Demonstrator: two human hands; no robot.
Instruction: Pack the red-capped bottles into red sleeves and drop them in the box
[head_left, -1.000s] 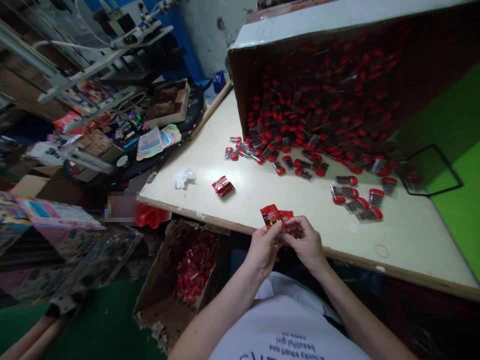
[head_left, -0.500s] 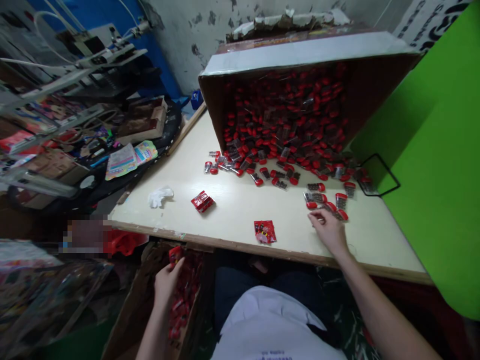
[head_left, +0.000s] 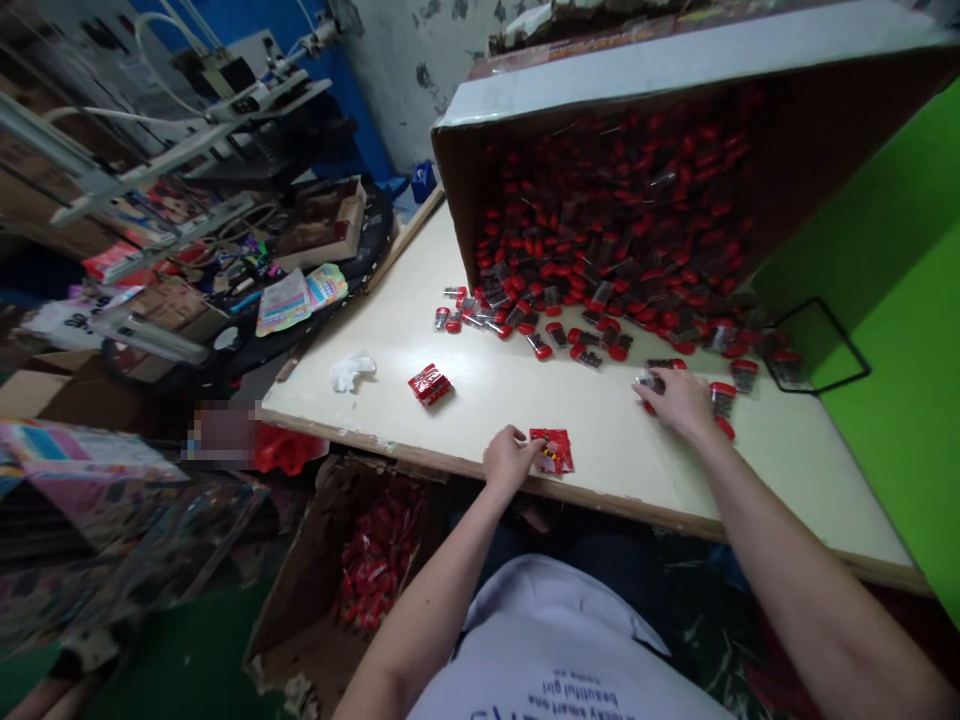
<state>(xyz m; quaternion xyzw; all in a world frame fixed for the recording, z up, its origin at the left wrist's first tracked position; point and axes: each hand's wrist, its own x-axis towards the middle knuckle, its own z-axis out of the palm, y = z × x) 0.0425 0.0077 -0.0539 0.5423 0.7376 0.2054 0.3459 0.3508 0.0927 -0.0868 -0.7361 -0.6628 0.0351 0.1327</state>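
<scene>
Where hands [head_left: 512, 458] [head_left: 673, 402] reach, red packet [head_left: 552, 451], red-capped tubes [head_left: 538, 345], probably sweets

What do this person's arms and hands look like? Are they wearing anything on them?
The left hand and right hand are bare, without gloves, and both forearms are uncovered. Below them, the pale T-shirt carries dark printed lettering.

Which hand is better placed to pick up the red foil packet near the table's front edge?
Probably your left hand: its fingertips are at the edge of the red foil packet. Your right hand is farther off, among the red-capped clear tubes.
</scene>
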